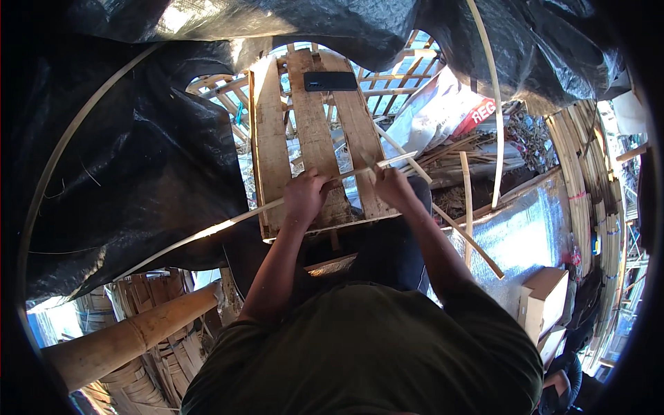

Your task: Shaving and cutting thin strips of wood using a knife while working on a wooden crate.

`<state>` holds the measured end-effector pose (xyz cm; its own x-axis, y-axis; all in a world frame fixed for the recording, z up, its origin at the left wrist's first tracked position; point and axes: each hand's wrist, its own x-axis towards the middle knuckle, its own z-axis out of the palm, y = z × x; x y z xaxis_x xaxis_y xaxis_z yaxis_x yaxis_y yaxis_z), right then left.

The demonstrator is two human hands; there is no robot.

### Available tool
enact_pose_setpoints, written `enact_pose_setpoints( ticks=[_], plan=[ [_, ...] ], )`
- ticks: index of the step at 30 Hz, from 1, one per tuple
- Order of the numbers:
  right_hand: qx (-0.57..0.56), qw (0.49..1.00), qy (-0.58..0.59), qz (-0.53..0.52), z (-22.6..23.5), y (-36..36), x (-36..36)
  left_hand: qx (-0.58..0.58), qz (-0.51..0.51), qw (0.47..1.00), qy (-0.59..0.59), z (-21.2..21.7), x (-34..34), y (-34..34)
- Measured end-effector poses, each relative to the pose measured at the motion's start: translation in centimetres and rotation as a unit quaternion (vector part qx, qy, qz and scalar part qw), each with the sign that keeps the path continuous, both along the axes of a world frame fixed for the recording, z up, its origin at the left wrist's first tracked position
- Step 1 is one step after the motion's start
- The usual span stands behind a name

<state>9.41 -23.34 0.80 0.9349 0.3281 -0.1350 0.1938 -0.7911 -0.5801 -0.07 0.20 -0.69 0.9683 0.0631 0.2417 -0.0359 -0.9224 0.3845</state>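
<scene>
- Left hand (304,199): fingers closed round a long pale strip (238,219), back of hand up, over the middle of the slatted board (270,138).
- Right hand (395,188): fingers bent, at the strip near its far right end. Small blurred sliver juts out by the fingers; can't tell if it's a tool, how tight the hand is closed, or what exactly it grips.
- Strip: runs slantwise across the board, from the near left up past the left hand to a tip just beyond the right hand.
- Board: rough planks with gaps between, near end at the person's lap.
- Dark phone (330,81): lying on the far end of the board, well apart from both hands.
- Left: black plastic sheet (138,152); thick bamboo pole (138,335) near left.
- Far right: white sack (432,107) with a red patch, beyond the right hand.
- Right: loose stick (467,207), shiny silvery sheet (526,228), bundle of long slats (577,180) farther right.
- Near right: cardboard box (544,294).
</scene>
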Motion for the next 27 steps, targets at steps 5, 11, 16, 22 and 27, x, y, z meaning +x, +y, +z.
enact_pose_setpoints(
  ticks=[5,11,16,22,27],
  plan=[
    [-0.020,0.962,0.062,-0.265,-1.0,-0.3,0.3,-0.051,-0.001,0.999,-0.007,-0.1,0.1,0.1],
    [0.018,0.996,0.023,-0.090,-2.1,0.9,-0.2,-0.026,-0.004,1.000,0.016,0.2,0.1,0.3],
    [-0.070,0.995,-0.027,-0.063,-1.6,1.8,-0.4,-0.022,-0.002,1.000,0.001,0.2,-0.1,0.5],
    [-0.096,0.992,-0.034,-0.076,-1.5,2.1,-0.3,-0.024,-0.009,1.000,-0.004,0.1,-0.1,0.6],
    [0.004,0.965,-0.259,0.032,-1.3,3.0,-1.0,-0.002,-0.015,1.000,-0.014,0.3,-0.2,0.7]
  ],
)
